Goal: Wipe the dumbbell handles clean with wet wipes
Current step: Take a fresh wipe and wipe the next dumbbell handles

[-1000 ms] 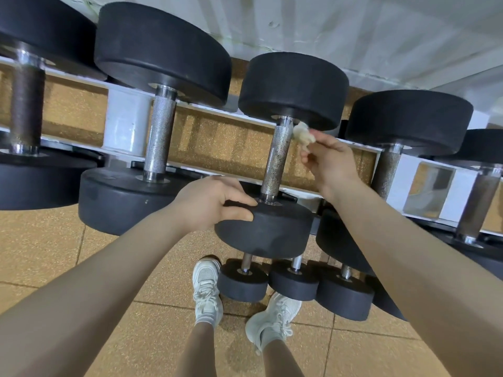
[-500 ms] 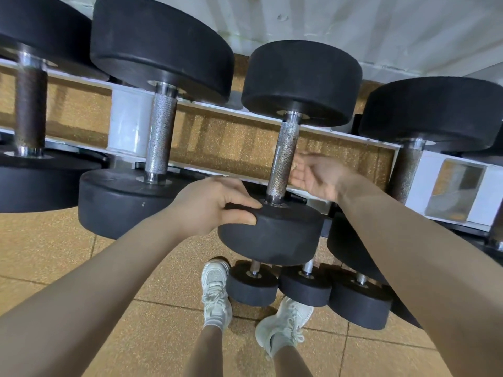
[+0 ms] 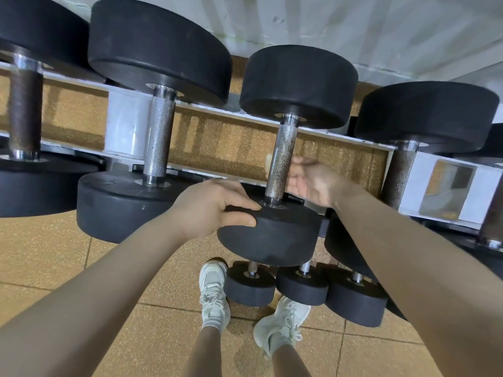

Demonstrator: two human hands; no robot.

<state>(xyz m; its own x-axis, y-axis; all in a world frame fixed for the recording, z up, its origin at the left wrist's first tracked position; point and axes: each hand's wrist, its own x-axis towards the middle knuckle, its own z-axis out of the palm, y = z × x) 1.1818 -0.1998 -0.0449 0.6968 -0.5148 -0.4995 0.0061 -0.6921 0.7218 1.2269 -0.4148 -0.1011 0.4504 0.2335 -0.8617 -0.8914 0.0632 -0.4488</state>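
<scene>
A black-headed dumbbell lies on the rack in the middle of the head view, its knurled metal handle point(image 3: 281, 161) speckled with rust. My left hand point(image 3: 209, 208) grips the edge of its near head point(image 3: 272, 235). My right hand point(image 3: 313, 180) curls around the lower part of the handle from the right, palm towards me and fingers behind the bar. A pale sliver of the wet wipe point(image 3: 268, 163) peeks out on the handle's left side; the rest is hidden behind the bar.
Bigger dumbbells sit on the white rack point(image 3: 122, 131) on both sides, one to the left point(image 3: 158, 140) and one to the right point(image 3: 398, 172). Small dumbbells point(image 3: 250, 287) lie on a lower tier by my white shoes point(image 3: 213, 295). The floor is tan.
My right hand came down from the handle's top, where it pinched the wipe, and now wraps the lower handle from behind. My left hand stayed on the near head.
</scene>
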